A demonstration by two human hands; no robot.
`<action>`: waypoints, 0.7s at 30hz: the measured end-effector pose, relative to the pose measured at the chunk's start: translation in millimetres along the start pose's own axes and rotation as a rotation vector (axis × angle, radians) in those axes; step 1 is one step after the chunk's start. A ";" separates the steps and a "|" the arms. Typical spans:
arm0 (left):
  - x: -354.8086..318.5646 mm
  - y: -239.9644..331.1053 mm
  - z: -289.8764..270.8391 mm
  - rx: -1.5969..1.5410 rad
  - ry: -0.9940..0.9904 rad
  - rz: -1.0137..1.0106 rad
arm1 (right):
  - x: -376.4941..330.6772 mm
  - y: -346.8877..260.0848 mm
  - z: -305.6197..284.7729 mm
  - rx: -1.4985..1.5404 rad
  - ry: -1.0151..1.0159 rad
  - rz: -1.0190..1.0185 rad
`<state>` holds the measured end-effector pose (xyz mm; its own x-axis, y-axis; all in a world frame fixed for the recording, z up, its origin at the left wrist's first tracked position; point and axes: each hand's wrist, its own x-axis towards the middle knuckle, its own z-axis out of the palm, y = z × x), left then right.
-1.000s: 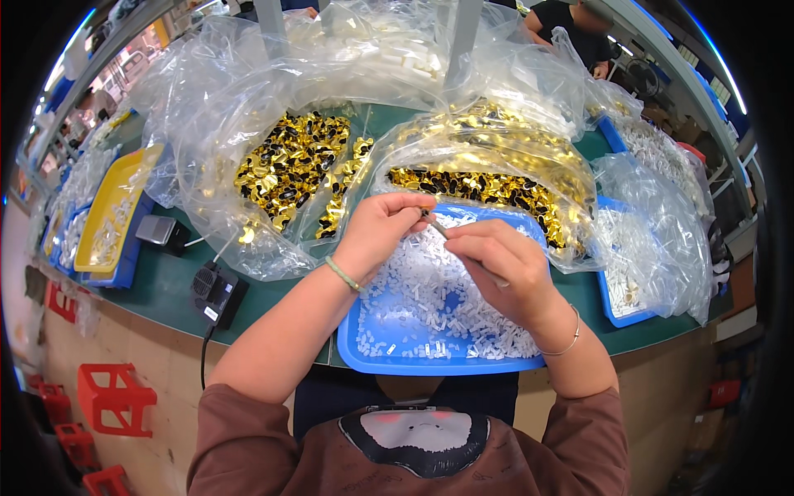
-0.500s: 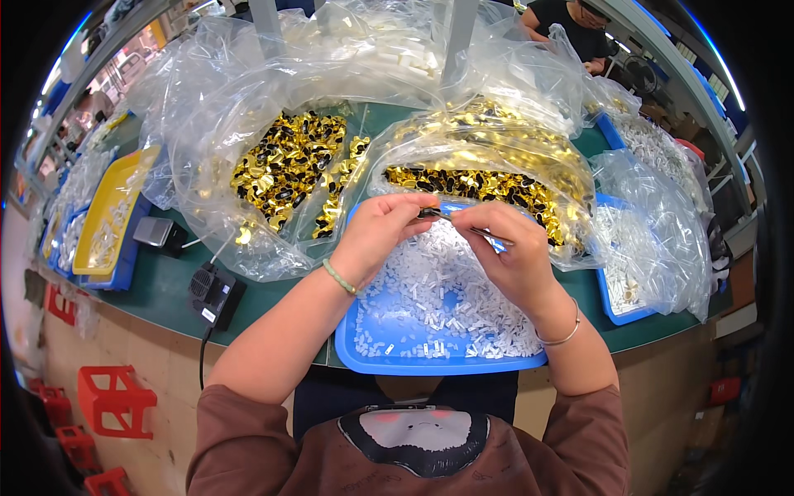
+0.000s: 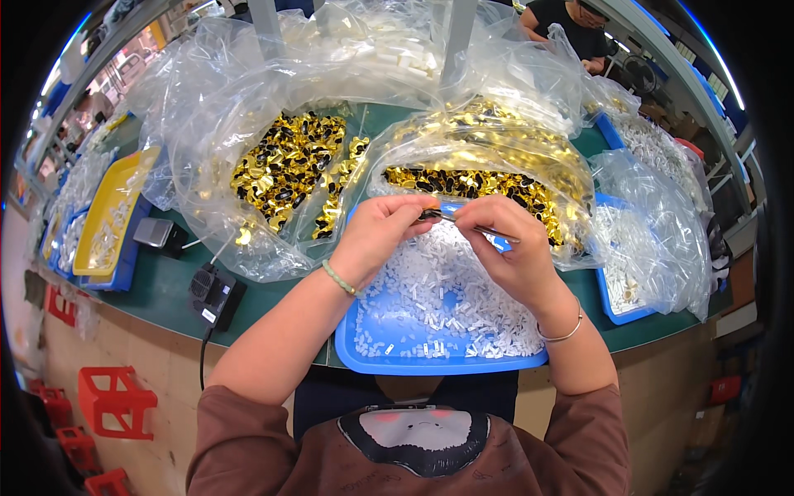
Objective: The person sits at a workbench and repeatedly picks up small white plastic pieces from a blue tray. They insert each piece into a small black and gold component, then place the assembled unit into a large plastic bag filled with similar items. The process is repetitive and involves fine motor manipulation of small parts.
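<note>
Between the fingertips of my left hand (image 3: pixel 382 235) is a small dark piece (image 3: pixel 429 214), pinched above the far edge of a blue tray (image 3: pixel 372 358). My right hand (image 3: pixel 514 246) is closed around slim metal tweezers (image 3: pixel 503 236), whose tips meet the dark piece. Many small white strips (image 3: pixel 447 285) lie loose in the tray below both hands. Just beyond my hands, a clear plastic bag (image 3: pixel 488 136) holds many gold-and-black parts (image 3: pixel 451 183). Fingers partly hide the small piece, so its exact kind does not show.
More gold-and-black parts (image 3: pixel 285 165) lie in an open plastic bag at left. A black boxy device (image 3: pixel 217 296) with a cable sits near the table edge. A yellow tray (image 3: pixel 93 269) stands far left, another blue tray (image 3: pixel 610 302) at right. A person (image 3: pixel 571 29) works at the far right.
My right hand and the tweezers have shifted very slightly to the right. My left hand keeps its place with the small dark piece.
</note>
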<state>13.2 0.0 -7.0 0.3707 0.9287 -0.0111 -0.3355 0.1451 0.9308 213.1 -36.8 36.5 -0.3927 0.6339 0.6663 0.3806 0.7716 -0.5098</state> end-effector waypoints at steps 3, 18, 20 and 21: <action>-1.8 1.8 -1.5 0.068 -0.011 -0.019 | 1.1 -0.6 -0.2 -0.043 -0.028 -0.034; 2.3 0.7 -4.5 0.076 0.051 0.016 | 7.3 -3.3 -12.5 -0.204 0.067 -0.157; -0.4 2.3 -2.8 0.054 0.038 0.030 | 5.4 8.3 -15.9 -0.250 0.071 -0.119; -0.9 2.6 -3.0 0.069 0.015 0.043 | 2.6 7.8 -21.3 -0.234 -0.024 0.049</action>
<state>9.4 0.6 -5.6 0.3442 0.9386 0.0246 -0.2905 0.0815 0.9534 232.8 -30.3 45.9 -0.3879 0.6734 0.6293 0.5824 0.7083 -0.3989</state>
